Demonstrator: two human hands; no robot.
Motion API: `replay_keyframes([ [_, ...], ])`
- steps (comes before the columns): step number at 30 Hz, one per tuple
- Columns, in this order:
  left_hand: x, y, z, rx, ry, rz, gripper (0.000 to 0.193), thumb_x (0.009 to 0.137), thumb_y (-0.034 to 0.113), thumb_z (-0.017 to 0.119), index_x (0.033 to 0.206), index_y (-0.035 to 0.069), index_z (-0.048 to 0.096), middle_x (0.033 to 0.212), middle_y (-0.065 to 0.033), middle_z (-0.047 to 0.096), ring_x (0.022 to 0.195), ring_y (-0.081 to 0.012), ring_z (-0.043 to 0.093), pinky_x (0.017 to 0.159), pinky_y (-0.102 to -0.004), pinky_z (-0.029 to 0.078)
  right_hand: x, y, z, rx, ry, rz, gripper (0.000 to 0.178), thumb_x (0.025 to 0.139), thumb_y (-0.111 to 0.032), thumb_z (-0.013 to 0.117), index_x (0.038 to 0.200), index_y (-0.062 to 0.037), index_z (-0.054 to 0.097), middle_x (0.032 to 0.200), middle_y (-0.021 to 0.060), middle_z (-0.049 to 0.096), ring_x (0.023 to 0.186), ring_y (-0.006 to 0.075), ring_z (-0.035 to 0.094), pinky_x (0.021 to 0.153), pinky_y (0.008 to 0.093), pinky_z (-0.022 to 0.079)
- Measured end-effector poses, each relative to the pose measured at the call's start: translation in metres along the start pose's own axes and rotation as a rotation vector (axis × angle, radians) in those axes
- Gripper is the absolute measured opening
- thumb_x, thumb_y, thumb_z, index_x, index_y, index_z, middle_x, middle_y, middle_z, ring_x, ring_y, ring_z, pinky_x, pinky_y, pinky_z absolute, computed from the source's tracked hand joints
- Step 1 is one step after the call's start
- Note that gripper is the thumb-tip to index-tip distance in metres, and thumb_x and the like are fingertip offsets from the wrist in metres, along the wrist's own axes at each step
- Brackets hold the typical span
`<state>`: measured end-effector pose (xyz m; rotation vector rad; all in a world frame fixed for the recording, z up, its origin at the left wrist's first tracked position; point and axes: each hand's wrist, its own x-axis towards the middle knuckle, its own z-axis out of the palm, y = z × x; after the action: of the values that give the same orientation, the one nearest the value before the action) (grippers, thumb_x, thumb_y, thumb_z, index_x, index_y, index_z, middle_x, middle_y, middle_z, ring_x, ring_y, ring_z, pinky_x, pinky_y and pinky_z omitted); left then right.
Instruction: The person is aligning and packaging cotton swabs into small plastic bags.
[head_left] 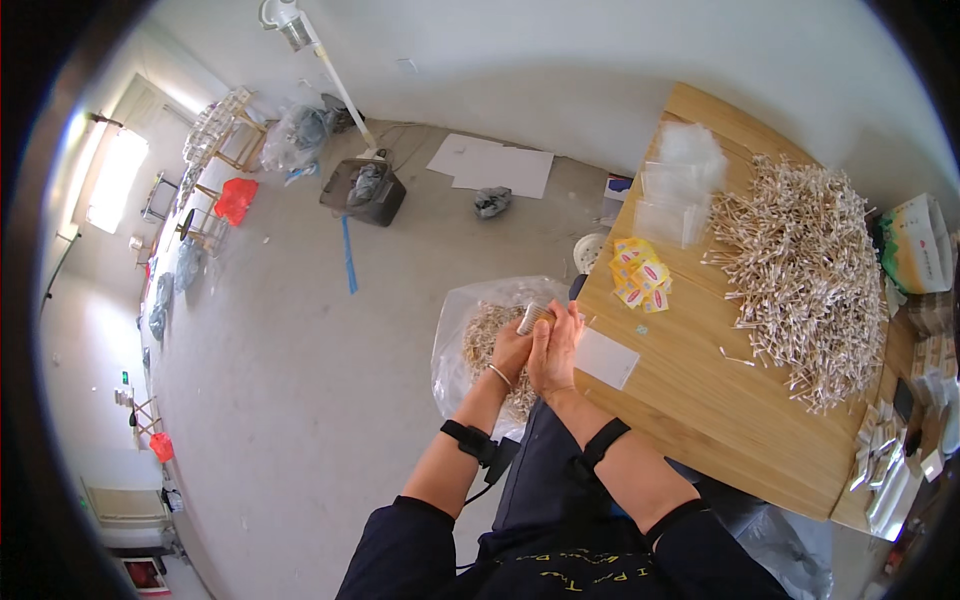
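My left hand [512, 352] is wrapped round a bundle of cotton swabs [536, 316], whose white tips face up. Pressed against the same bundle from the right is my right hand [556, 352], its thumb and fingers along the side. Both hands are above an open clear plastic bag [448, 318] that holds many loose cotton swabs [482, 338]. Just right of my hands, a white card [608, 359] lies at the edge of the wooden table [690, 400]. A large heap of cotton swabs [800, 270] covers the table's right part.
Yellow printed slips [640, 274] and clear flat bags [682, 185] lie on the table's far left. A patterned container [918, 245] and small packs [880, 445] stand at the right. On the floor are a dark bin [380, 205], white sheets [500, 168] and blue tape [350, 255].
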<state>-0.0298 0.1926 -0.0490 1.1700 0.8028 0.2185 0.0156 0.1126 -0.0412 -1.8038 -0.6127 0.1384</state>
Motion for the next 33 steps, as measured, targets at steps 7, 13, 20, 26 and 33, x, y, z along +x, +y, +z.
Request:
replay_keyframes([
  [7,0.011,0.027,0.014,-0.021,0.125,0.069,0.025,0.086,0.016,0.066,0.101,-0.003,0.064,0.088,-0.0060,0.066,0.076,-0.0122,0.061,0.067,-0.0247,0.051,0.001,0.003,-0.001,0.012,0.003,-0.024,0.042,0.097,-0.026,0.041,0.128,0.0024,0.041,0.124,0.0253,0.047,0.129,0.0436,0.030,0.109,0.0527,0.017],
  [13,0.008,0.032,0.022,0.073,0.147,0.041,0.021,0.084,0.017,0.068,0.093,-0.002,0.064,0.085,-0.0055,0.066,0.072,-0.0117,0.061,0.063,-0.0244,0.051,0.001,-0.001,-0.002,0.011,0.014,0.020,0.043,0.094,-0.019,0.042,0.131,0.0012,0.038,0.128,0.0224,0.046,0.130,0.0444,0.029,0.111,0.0552,0.012],
  [20,-0.004,0.025,0.007,-0.219,0.011,0.036,0.026,0.087,0.017,0.065,0.104,-0.002,0.061,0.096,-0.0065,0.065,0.083,-0.0128,0.063,0.072,-0.0263,0.053,0.002,0.003,-0.002,0.007,0.028,-0.025,0.042,0.097,-0.023,0.038,0.130,0.0029,0.040,0.123,0.0228,0.048,0.126,0.0420,0.033,0.109,0.0514,0.018],
  [26,-0.013,0.009,0.012,-0.164,0.065,0.141,0.033,0.088,0.014,0.065,0.115,-0.003,0.059,0.102,-0.0080,0.065,0.087,-0.0128,0.063,0.077,-0.0271,0.053,0.002,0.004,-0.001,0.081,0.009,0.025,0.042,0.097,-0.024,0.038,0.130,0.0020,0.040,0.120,0.0233,0.048,0.127,0.0422,0.033,0.110,0.0518,0.015],
  [33,-0.005,0.031,0.008,0.240,0.060,0.218,0.032,0.084,0.013,0.068,0.112,-0.002,0.061,0.101,-0.0062,0.066,0.087,-0.0103,0.061,0.075,-0.0239,0.051,0.001,0.002,-0.005,0.091,0.012,-0.022,0.042,0.097,-0.024,0.037,0.130,0.0018,0.040,0.123,0.0229,0.048,0.129,0.0427,0.031,0.110,0.0520,0.016],
])
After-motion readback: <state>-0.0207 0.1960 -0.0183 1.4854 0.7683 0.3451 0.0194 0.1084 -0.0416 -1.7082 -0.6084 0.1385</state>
